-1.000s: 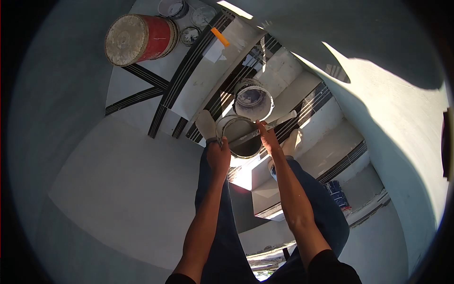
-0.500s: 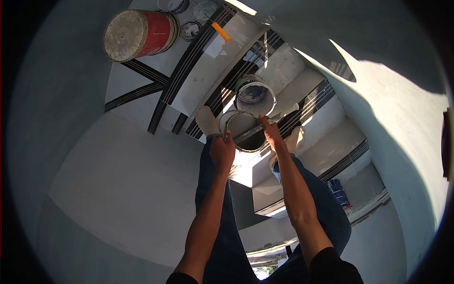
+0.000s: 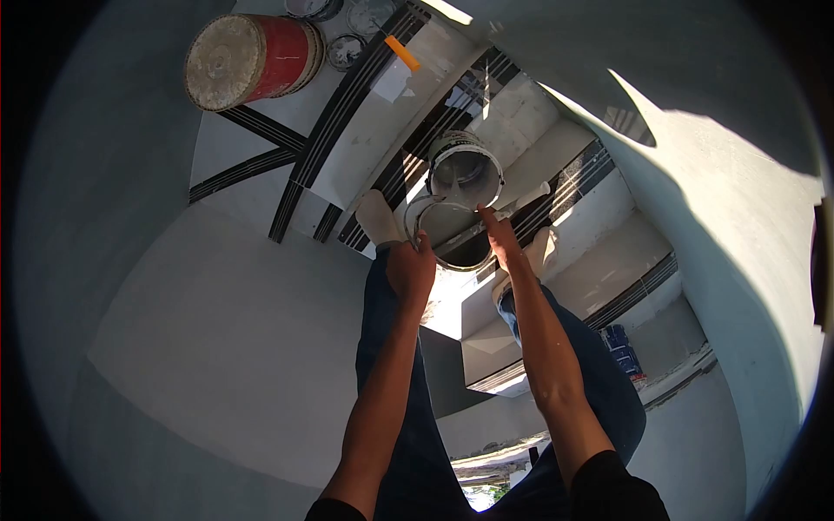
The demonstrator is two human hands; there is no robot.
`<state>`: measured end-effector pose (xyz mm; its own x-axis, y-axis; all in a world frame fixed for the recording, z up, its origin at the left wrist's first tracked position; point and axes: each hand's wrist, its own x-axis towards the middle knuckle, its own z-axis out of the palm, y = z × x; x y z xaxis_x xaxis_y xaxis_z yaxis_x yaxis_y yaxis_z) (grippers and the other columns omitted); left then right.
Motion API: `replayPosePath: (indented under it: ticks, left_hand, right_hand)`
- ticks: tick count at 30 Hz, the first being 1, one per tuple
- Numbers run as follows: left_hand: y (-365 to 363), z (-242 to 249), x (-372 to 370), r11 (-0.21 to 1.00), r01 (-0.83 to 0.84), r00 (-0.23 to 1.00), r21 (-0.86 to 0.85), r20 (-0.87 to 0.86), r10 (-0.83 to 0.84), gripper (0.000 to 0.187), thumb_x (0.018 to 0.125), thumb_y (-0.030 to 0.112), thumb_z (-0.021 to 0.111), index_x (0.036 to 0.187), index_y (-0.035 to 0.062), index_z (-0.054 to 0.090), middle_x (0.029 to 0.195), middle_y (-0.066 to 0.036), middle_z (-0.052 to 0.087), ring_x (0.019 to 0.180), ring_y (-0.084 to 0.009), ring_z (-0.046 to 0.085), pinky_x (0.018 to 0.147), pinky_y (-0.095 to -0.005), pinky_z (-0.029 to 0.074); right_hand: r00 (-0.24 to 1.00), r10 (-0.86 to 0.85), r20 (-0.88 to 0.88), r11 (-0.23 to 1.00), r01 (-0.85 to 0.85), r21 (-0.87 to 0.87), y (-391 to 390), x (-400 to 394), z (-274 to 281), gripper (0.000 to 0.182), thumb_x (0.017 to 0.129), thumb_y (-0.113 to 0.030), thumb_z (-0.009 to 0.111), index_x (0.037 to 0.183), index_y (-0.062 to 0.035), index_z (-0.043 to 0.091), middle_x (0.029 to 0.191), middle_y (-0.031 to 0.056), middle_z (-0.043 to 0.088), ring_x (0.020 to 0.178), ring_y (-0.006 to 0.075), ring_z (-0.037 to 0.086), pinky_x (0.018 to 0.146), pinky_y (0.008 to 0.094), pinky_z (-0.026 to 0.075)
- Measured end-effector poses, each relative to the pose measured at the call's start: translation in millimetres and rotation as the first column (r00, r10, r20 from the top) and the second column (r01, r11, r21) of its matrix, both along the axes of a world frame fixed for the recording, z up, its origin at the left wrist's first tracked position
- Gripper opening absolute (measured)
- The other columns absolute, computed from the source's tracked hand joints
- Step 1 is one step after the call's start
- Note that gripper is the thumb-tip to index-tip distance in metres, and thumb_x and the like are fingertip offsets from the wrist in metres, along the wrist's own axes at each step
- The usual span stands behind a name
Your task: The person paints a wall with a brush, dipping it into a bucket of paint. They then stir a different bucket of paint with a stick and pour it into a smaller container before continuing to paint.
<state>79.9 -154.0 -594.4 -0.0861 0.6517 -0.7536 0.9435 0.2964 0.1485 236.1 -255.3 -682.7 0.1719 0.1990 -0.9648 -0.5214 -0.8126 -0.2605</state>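
Observation:
A round bucket [image 3: 448,224] with grey contents is held between my two hands. My left hand [image 3: 411,265] grips its left rim, thumb on top. My right hand [image 3: 499,236] is closed on its right rim, beside a long pale-handled tool [image 3: 526,198] that lies across the bucket's mouth. Whether the right fingers also hold the tool is unclear. Just beyond, a second bucket [image 3: 466,167] faces me with its mouth; the near bucket's rim is tipped against it, and grey liquid shows between the two.
Stairs [image 3: 521,165] with dark striped edges surround my feet. A red bucket [image 3: 282,56] lies at the upper left, near small tubs [image 3: 346,52] and an orange-handled tool [image 3: 402,53]. A blue can [image 3: 620,347] stands at the right, below a curved wall [image 3: 730,191].
The near bucket and both hands have shifted slightly upward, and the bucket tilts more toward the far one. A grey stream now shows at the far bucket's mouth.

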Motion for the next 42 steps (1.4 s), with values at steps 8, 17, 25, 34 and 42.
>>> replayPosePath:
  ticks: [8, 17, 25, 34, 42]
  left_hand:
    - [-6, -6, 1, 0.998, 0.039, 0.999, 0.044, -0.002, -0.039, 0.054, 0.098, 0.042, 0.05, 0.075, -0.004, 0.068, 0.087, -0.026, 0.064, 0.082, -0.0429, 0.066, 0.074, -0.0513, 0.052]
    - [-6, -9, 2, 0.999, 0.048, 0.998, 0.023, -0.031, -0.047, 0.055, 0.098, 0.043, 0.049, 0.076, -0.0033, 0.068, 0.088, -0.025, 0.064, 0.083, -0.0425, 0.067, 0.074, -0.0513, 0.052]
    - [-1, -6, 5, 0.999, 0.041, 0.999, 0.018, -0.026, -0.04, 0.053, 0.097, 0.043, 0.05, 0.075, -0.0025, 0.068, 0.082, -0.024, 0.066, 0.081, -0.0426, 0.068, 0.072, -0.0515, 0.052]
    - [3, -7, 8, 0.999, 0.05, 0.997, -0.009, -0.066, -0.05, 0.053, 0.096, 0.043, 0.052, 0.075, -0.0021, 0.069, 0.082, -0.025, 0.068, 0.082, -0.0427, 0.068, 0.073, -0.0515, 0.053]
    - [4, -8, 8, 0.998, 0.057, 0.996, -0.008, -0.064, -0.057, 0.054, 0.095, 0.044, 0.052, 0.074, -0.0023, 0.069, 0.08, -0.025, 0.068, 0.08, -0.0427, 0.069, 0.072, -0.0516, 0.054]
  right_hand:
    - [0.994, -0.002, 0.11, 1.0, 0.001, 0.007, 0, -1, -1, 0.046, 0.093, -0.045, 0.059, 0.109, -0.0034, 0.067, 0.103, 0.0073, 0.065, 0.096, 0.0183, 0.056, 0.091, 0.0323, 0.041]
    - [0.995, 0.001, 0.099, 1.0, -0.002, 0.01, 2, 1, 0, 0.043, 0.092, -0.045, 0.059, 0.104, -0.0043, 0.067, 0.099, 0.0059, 0.065, 0.093, 0.0173, 0.055, 0.089, 0.0328, 0.041]
    - [0.996, -0.004, 0.094, 1.0, 0.003, 0.007, 5, 1, 1, 0.04, 0.091, -0.046, 0.058, 0.096, -0.0067, 0.065, 0.087, 0.0029, 0.06, 0.083, 0.0156, 0.051, 0.083, 0.0318, 0.041]
    - [0.998, 0.019, 0.056, 0.999, -0.017, -0.042, 5, 4, -3, 0.04, 0.091, -0.045, 0.058, 0.097, -0.0057, 0.066, 0.086, 0.0033, 0.059, 0.082, 0.0153, 0.05, 0.082, 0.0318, 0.041]
    - [0.997, 0.025, 0.073, 0.998, -0.021, -0.054, 7, 5, 1, 0.047, 0.091, -0.045, 0.059, 0.11, -0.0027, 0.067, 0.106, 0.0105, 0.067, 0.1, 0.0202, 0.058, 0.093, 0.0337, 0.041]
